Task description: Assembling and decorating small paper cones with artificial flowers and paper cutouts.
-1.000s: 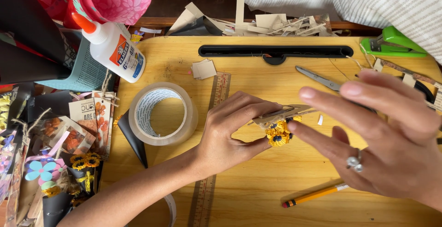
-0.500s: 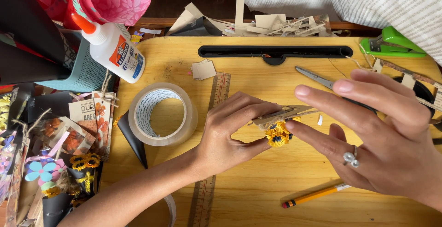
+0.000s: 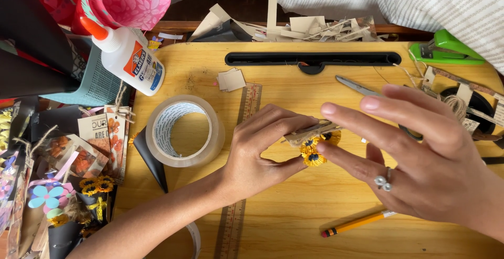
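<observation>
the left hand [image 3: 262,151] pinches a small wooden clothespin [image 3: 314,132] with yellow paper sunflowers [image 3: 314,156], seemingly glued on, above the yellow wooden worktop [image 3: 294,211]. the right hand [image 3: 420,162] hovers open, fingers spread, fingertips touching the flowers. a clear tape roll [image 3: 184,131] lies near.

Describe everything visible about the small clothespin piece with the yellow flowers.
The clothespin looks like pale wood, lying roughly level just above the wooden tabletop. Small yellow paper flowers with dark centres sit on its near side. The left hand pinches it from the left; the right hand touches the flowers with its fingertips.
</observation>
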